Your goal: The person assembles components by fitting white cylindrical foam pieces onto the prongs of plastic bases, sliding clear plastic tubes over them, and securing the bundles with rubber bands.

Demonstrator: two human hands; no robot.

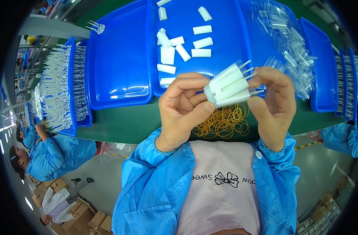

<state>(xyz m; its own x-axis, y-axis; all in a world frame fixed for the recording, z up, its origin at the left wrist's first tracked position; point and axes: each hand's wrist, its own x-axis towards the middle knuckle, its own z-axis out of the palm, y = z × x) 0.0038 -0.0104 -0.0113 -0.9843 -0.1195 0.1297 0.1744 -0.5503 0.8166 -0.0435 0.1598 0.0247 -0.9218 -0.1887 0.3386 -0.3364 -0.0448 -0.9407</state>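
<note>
Above the table's near edge, a white pronged plastic piece with white blocks and clear sleeves around its prongs is held tilted in both hands. My left hand is closed around its ring-shaped base, thumb below and fingers behind. A thin yellow-brown loop shows by those fingers. My right hand is curled at the prong end, index finger and thumb on either side of the outer prongs and sleeves. Just under the piece lies a pile of yellow-brown rubber bands, partly hidden by it and my left hand.
Loose white blocks lie in the middle blue tray. Clear plastic sleeves fill the right tray. One pronged piece sits at the left tray's far corner. Racks of pronged pieces stand left; co-workers sit beyond.
</note>
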